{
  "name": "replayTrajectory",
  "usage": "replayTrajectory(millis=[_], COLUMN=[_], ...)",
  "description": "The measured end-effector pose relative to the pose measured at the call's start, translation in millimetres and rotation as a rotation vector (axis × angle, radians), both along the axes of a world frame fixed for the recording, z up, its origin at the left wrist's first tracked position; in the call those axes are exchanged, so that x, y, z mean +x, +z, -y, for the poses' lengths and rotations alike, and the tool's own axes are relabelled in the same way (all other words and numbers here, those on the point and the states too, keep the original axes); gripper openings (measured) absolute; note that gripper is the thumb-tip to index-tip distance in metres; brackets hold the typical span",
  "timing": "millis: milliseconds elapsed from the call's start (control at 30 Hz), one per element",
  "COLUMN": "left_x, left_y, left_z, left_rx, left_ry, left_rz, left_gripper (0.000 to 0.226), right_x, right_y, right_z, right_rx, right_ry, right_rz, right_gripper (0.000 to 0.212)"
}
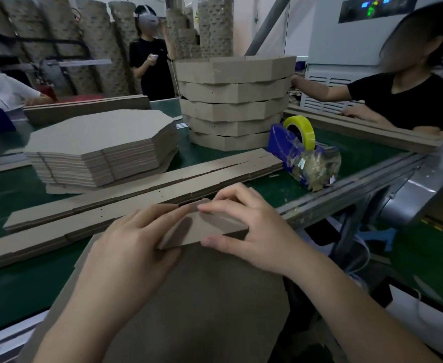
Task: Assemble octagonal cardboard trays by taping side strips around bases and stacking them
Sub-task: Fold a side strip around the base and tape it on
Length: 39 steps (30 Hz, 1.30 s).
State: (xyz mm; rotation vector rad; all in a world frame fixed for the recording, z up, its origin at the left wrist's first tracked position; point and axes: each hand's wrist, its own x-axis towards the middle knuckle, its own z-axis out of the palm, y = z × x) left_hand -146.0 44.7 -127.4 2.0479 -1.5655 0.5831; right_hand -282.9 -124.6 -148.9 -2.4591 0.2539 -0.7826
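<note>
Pinching a side strip (209, 227) between thumb and fingers, your right grip (251, 231) is holding it along the far edge of the base (202, 297), which is lying at the near edge of the counter (18, 284). Your left grip (126, 247) is pressing straight fingers onto the strip's left end. Finished trays (236, 100) are standing stacked at the far side, the tape dispenser (301, 150) sitting just to their right

Five trays (234, 100) make one stack. One pile of flat bases (102, 142). Two long rows of strips (147, 189). Nearest, one single base (202, 297) and one strip (207, 226). Two blue tape dispensers (304, 153), each with one yellow roll (302, 129). Three other people (152, 69).
</note>
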Motion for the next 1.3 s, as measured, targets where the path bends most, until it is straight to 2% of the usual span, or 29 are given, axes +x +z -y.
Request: replayTrajectory(millis=[67, 167, 233, 333, 400, 567, 700, 1133, 1300], left_x=[10.7, 23.2, 23.9, 15.1, 13.8, 15.2, 3.4, -3.5, -8.3], left_y=[-3.5, -10.9, -17.3, -12.3, -7.5, -0.4, 0.8, 1.2, 1.1], left_z=[-12.8, -24.5, -25.1, -23.9, -24.0, -24.6, -23.1, -23.3, -19.4], left_rx=[0.011, -0.064, -0.183, -0.288, -0.338, -0.371, -0.336, -0.347, -0.356], left_ry=[0.053, 0.261, 0.218, 0.127, 0.082, -0.055, -0.08, -0.072, -0.143], left_rz=[-0.105, -0.338, -0.44, -0.467, -0.514, -0.544, -0.504, -0.565, -0.598], left_gripper=[0.049, 0.041, 0.028, 0.038, 0.053, 0.069, 0.066, 0.069, 0.065], right_x=[1.8, 1.2, -2.1, -8.3, -14.6, -29.5, -30.6, -28.1, -24.7], right_y=[-4.2, -3.9, 2.7, 19.2, 33.1, 59.3, 50.6, 28.8, 28.7], right_z=[1.5, 6.4, 9.5, 10.6, 10.3, 12.9, 10.1, 5.6, 5.7], right_rx=[0.012, 0.063, 0.142, 0.158, 0.157, 0.036, -0.065, -0.028, -0.054], right_ry=[0.008, -0.009, -0.02, -0.037, -0.014, 0.034, 0.081, 0.122, 0.141], right_rz=[-0.008, 0.037, 0.105, 0.213, 0.215, 0.187, 0.117, 0.126, 0.073], right_gripper=[0.052, 0.051, 0.052, 0.047, 0.044, 0.041, 0.049, 0.05, 0.051])
